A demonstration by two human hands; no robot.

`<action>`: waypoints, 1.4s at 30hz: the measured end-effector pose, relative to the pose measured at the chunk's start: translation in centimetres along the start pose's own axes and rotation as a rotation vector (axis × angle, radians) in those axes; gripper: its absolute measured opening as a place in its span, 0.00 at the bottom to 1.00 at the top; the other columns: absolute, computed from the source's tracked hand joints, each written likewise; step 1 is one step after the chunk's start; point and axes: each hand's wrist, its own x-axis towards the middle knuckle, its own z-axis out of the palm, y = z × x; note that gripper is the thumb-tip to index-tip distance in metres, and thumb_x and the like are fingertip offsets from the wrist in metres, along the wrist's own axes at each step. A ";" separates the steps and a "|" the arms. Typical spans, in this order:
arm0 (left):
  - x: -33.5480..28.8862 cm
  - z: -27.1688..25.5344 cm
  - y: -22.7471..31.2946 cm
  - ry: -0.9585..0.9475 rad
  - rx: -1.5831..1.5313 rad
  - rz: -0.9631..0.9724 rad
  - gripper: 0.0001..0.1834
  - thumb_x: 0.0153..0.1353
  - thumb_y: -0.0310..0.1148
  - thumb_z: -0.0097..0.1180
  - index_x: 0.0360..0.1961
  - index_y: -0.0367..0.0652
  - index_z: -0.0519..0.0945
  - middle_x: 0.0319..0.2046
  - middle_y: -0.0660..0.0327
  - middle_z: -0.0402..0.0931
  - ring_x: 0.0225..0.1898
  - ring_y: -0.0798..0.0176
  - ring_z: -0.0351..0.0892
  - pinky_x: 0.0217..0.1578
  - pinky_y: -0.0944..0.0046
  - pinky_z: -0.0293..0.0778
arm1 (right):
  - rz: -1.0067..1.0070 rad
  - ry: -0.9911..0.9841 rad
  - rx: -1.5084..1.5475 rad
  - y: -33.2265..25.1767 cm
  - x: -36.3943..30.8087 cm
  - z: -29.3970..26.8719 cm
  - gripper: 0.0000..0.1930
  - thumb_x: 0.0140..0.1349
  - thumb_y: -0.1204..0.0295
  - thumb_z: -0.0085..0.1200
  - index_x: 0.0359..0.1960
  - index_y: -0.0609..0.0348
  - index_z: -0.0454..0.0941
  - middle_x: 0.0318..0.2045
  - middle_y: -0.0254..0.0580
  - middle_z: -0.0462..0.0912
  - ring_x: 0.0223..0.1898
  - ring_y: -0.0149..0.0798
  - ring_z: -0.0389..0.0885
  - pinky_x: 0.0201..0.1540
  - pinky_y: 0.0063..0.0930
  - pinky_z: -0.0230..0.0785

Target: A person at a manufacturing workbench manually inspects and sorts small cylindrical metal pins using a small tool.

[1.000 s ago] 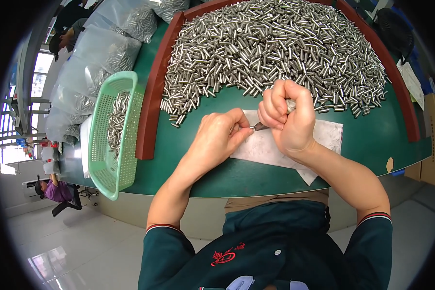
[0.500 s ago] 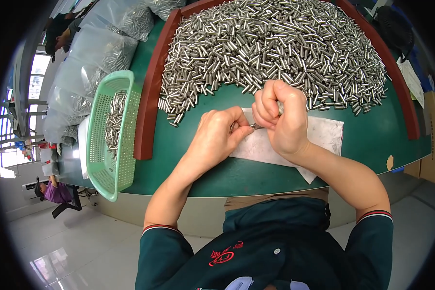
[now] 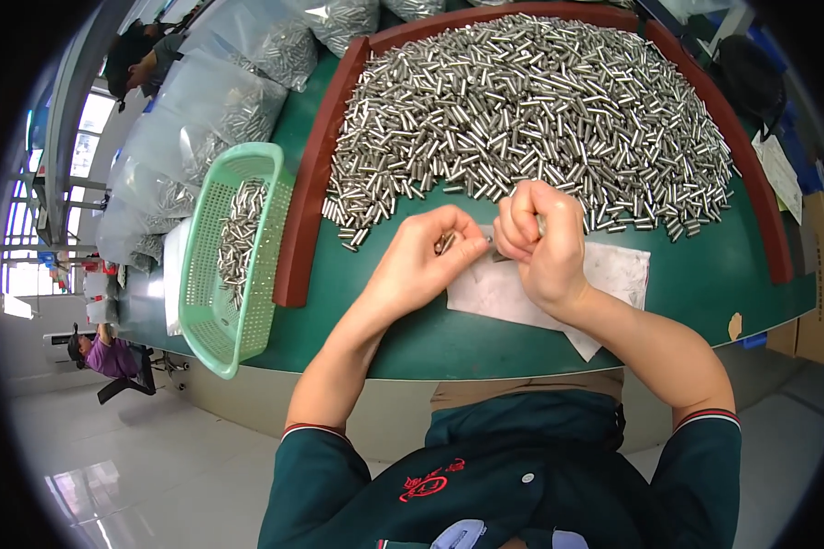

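My left hand (image 3: 423,261) is curled above the green table, thumb and fingers closed round small metal pins (image 3: 444,243) that show inside its grip. Close by on its right, my right hand (image 3: 551,252) makes a fist; a pale bit of something peeks out at its top, and a small dark metallic piece shows by its fingertips, too little to name. Beneath both hands lies a white smudged cloth (image 3: 604,274). A broad heap of shiny metal pins (image 3: 540,110) spreads just beyond them.
Red-brown rails (image 3: 304,229) border the heap. Left of them stands a green plastic basket (image 3: 192,302) holding some pins. Clear bags (image 3: 238,105) of pins line the far left. Cardboard boxes (image 3: 817,284) stand at the right. Other people (image 3: 110,355) are at the left.
The view has shifted, so the table and basket sit lower and further right. My hands have moved slightly apart, and the left thumb no longer meets the right fingers at a small piece.
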 end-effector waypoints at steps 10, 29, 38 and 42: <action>1.2 -1.5 -1.8 -0.174 -1.267 -0.284 0.08 0.60 0.32 0.46 0.36 0.37 0.70 0.24 0.66 0.67 0.16 0.79 0.52 0.16 0.80 0.52 | 0.019 -0.021 -0.016 -0.4 0.2 0.0 0.17 0.57 0.68 0.31 0.11 0.56 0.53 0.08 0.30 0.53 0.11 0.23 0.46 0.14 0.19 0.40; -1.3 -9.0 -1.1 1.144 0.969 0.245 0.21 0.46 0.32 0.57 0.44 0.45 0.70 0.51 0.53 0.61 0.58 0.50 0.54 0.54 0.42 0.43 | -0.109 -0.403 -0.098 -4.7 -2.3 2.7 0.15 0.53 0.71 0.43 0.12 0.58 0.56 0.08 0.29 0.52 0.11 0.25 0.45 0.16 0.22 0.41; 0.6 -7.4 -2.3 1.097 0.872 0.568 0.10 0.42 0.27 0.57 0.30 0.45 0.76 0.36 0.63 0.70 0.42 0.61 0.68 0.44 0.59 0.53 | -0.236 -1.165 0.167 -16.0 -5.7 7.3 0.15 0.49 0.78 0.50 0.07 0.52 0.63 0.09 0.32 0.68 0.17 0.32 0.75 0.34 0.25 0.71; 1.4 -7.0 -2.5 0.975 0.537 0.666 0.05 0.44 0.25 0.56 0.26 0.40 0.76 0.21 0.60 0.71 0.21 0.64 0.70 0.22 0.69 0.64 | -0.176 -1.244 0.221 -15.5 -6.0 7.7 0.18 0.52 0.81 0.46 0.06 0.53 0.60 0.09 0.36 0.68 0.17 0.33 0.74 0.38 0.30 0.73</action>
